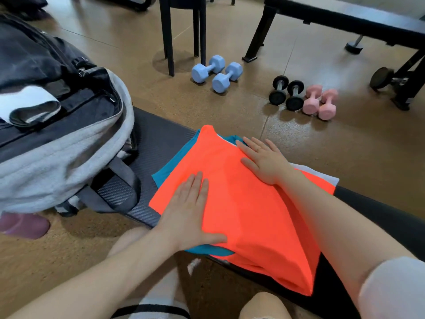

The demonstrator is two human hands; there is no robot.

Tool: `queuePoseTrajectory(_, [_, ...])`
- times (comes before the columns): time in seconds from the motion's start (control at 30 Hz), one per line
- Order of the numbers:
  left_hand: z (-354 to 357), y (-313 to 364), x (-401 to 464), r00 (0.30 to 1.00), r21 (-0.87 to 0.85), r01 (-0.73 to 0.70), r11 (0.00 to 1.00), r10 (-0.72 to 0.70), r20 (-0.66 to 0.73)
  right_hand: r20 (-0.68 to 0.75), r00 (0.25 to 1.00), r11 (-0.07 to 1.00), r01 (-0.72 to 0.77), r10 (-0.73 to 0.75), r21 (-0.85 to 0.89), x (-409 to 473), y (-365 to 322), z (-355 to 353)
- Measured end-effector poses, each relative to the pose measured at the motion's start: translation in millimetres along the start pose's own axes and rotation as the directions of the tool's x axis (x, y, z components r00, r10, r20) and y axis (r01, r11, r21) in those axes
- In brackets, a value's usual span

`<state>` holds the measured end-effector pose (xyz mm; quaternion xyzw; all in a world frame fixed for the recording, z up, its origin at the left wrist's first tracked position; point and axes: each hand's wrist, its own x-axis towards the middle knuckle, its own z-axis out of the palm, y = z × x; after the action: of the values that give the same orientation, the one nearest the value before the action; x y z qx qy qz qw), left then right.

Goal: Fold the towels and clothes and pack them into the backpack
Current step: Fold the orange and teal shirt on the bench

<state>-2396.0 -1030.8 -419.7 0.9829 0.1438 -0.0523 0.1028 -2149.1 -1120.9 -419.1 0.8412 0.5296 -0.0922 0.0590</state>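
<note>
Folded stack on black tabletop: orange cloth atop teal cloth, white layer beneath. Left hand and right hand press flat, fingers straight, no grip. Backpack at 9 o'clock, open, white towel inside. Folding looks done; stack unpacked.

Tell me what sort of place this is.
Likely a gym or home workout room: blue dumbbells, black dumbbells and pink dumbbells sit on the floor, beside a black weight bench.
</note>
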Motion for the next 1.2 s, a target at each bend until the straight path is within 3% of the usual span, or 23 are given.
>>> queuePoseTrajectory(0.13, [-9, 6, -2, 0.991, 0.015, 0.084, 0.996, -0.085, 0.106, -0.006, 0.994, 0.984, -0.104, 0.106, 0.145, -9, 11, -3])
queuePoseTrajectory(0.2, [-15, 20, -3, 0.995, -0.068, 0.095, 0.993, -0.094, 0.021, -0.109, 0.991, 0.970, -0.053, 0.080, 0.239, -32, 19, -5])
queuePoseTrajectory(0.27, [-13, 44, -6, 0.984, -0.098, -0.046, 0.994, 0.028, -0.177, -0.217, 0.971, 0.955, -0.033, 0.100, 0.295, -62, 35, -5])
queuePoseTrajectory(0.33, [-5, 75, -10, 0.913, -0.084, -0.239, 0.968, 0.194, -0.358, -0.259, 0.945, 0.933, -0.104, 0.201, 0.345, -90, 56, 0])
queuePoseTrajectory(0.47, [12, 141, -15, 0.836, 0.007, -0.433, 0.902, 0.404, -0.371, -0.175, 0.904, 0.813, -0.248, 0.390, 0.527, -123, 85, 10])
queuePoseTrajectory(0.67, [30, 194, -37, 0.947, 0.051, -0.195, 0.979, 0.202, -0.248, -0.125, 0.860, 0.704, -0.312, 0.494, 0.638, -134, 91, 18])
queuePoseTrajectory(0.9, [30, 210, -42, 0.951, 0.164, -0.029, 0.986, 0.078, -0.300, -0.123, 0.886, 0.679, -0.247, 0.447, 0.691, -147, 93, 14])
queuePoseTrajectory(1.0, [26, 213, -53, 0.936, 0.114, -0.028, 0.993, 0.066, -0.345, -0.035, 0.882, 0.521, -0.246, 0.471, 0.817, -160, 100, 9])
queuePoseTrajectory(1.1, [22, 213, -71, 0.918, 0.037, -0.076, 0.996, 0.084, -0.388, 0.122, 0.913, 0.318, -0.257, 0.390, 0.913, -184, 108, 10])
queuePoseTrajectory(1.2, [21, 215, -88, 0.898, -0.047, -0.100, 0.994, 0.070, -0.434, 0.069, 0.955, 0.142, -0.114, 0.288, 0.983, -213, 114, 10])
